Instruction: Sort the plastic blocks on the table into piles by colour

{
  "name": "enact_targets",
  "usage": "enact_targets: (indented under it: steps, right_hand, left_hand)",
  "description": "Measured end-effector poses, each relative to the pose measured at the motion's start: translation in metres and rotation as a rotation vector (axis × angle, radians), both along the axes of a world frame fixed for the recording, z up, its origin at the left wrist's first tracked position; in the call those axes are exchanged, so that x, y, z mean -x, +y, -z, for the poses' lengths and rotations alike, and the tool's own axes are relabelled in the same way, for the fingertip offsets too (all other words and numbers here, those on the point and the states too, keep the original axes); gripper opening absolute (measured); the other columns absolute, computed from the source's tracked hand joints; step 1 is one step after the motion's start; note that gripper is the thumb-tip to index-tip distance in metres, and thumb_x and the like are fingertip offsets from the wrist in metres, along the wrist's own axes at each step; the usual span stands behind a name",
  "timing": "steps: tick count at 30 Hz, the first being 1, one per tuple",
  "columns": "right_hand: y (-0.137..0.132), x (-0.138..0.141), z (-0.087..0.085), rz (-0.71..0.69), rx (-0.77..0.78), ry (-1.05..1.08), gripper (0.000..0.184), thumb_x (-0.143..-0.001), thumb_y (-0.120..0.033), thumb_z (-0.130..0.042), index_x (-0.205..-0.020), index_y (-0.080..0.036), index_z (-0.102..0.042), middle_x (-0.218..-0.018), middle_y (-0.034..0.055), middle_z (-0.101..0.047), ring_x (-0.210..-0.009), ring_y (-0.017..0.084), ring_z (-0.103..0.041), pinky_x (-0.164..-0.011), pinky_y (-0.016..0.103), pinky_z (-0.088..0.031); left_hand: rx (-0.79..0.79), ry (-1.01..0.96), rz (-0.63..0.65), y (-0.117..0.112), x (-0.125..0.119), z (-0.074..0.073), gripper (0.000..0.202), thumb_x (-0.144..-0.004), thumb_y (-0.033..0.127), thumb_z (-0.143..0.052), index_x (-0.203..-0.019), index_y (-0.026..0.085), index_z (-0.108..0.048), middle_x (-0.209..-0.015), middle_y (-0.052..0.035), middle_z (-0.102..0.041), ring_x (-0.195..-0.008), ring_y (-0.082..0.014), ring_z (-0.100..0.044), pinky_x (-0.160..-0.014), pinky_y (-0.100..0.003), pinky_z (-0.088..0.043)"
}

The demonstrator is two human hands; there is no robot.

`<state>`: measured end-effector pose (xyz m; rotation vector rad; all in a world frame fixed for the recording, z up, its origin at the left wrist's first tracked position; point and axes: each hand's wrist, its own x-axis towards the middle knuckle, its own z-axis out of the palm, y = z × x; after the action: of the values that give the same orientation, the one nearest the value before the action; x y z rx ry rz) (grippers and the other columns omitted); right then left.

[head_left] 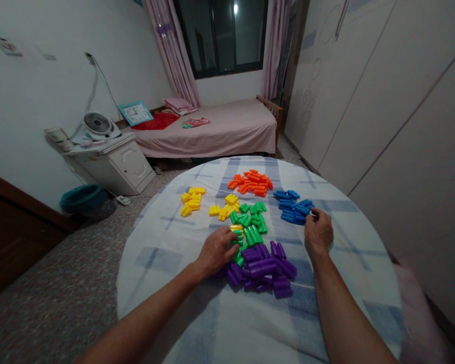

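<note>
My left hand (218,248) reaches in at the left edge of a heap of green plastic pieces (253,235). Its thumb and fingers are apart around a few of them, beside a yellow piece (236,229). Purple pieces (260,268) lie heaped just right of that hand, partly behind the wrist. At the right edge of the blue pieces (293,208) rests my right hand (318,230), fingers loosely bent with a gap to the thumb, the tips touching or nearly touching the pile. The pieces look like short joined tubes.
Yellow pieces (192,201) form groups on the left, orange pieces (252,183) a pile at the back. All lie on a round table with a checked cloth (155,283). Beyond stand a bed (227,126), a white cabinet (127,164) with a fan (98,124), and a bin (84,198).
</note>
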<state>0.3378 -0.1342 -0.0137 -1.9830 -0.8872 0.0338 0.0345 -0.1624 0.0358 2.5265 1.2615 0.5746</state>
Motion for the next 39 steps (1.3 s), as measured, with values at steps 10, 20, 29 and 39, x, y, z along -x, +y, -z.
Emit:
enact_targets:
  steps: [10, 20, 29, 39]
  right_hand:
    - [0.0, 0.0, 0.001, -0.005, -0.013, -0.01, 0.039, -0.076, -0.026, -0.041, -0.108, -0.018, -0.062, -0.105, 0.0089, -0.058, -0.087, 0.021, -0.054, -0.08, 0.033, -0.039]
    - [0.0, 0.001, -0.001, -0.008, -0.015, -0.011, 0.039, -0.075, -0.025, -0.04, -0.107, -0.018, -0.063, -0.104, 0.0087, -0.058, -0.088, 0.021, -0.054, -0.08, 0.033, -0.039]
    - [0.0, 0.0, 0.0, -0.008, -0.009, -0.016, 0.039, -0.076, -0.026, -0.04, -0.107, -0.018, -0.062, -0.104, 0.0086, -0.059, -0.085, 0.02, -0.054, -0.077, 0.032, -0.039]
    - [-0.001, 0.001, 0.0, -0.014, -0.001, -0.026, 0.039, -0.076, -0.027, -0.04, -0.107, -0.019, -0.063, -0.103, 0.0082, -0.059, -0.085, 0.02, -0.054, -0.076, 0.032, -0.039]
  left_hand:
    - [0.112, 0.007, -0.068, 0.057, -0.009, 0.009, 0.026, -0.078, 0.014, -0.049, -0.094, 0.019, -0.068, -0.082, -0.0049, -0.061, -0.078, -0.0169, -0.056, -0.073, -0.029, -0.044]
    - [0.138, 0.217, -0.071, 0.061, -0.014, -0.003, 0.026, -0.069, 0.037, -0.068, -0.089, 0.02, -0.066, -0.092, -0.0054, -0.057, -0.085, -0.0204, -0.056, -0.07, -0.027, -0.041]
    - [0.171, -0.14, -0.176, 0.072, 0.004, 0.006, 0.022, -0.074, 0.029, -0.059, -0.094, 0.019, -0.058, -0.088, -0.0006, -0.061, -0.082, -0.0166, -0.058, -0.074, -0.028, -0.046]
    - [-0.109, -0.11, -0.42, 0.127, 0.02, 0.028, 0.025, -0.08, 0.029, -0.055, -0.098, 0.014, -0.064, -0.103, -0.012, -0.06, -0.101, -0.0245, -0.056, -0.094, -0.042, -0.042]
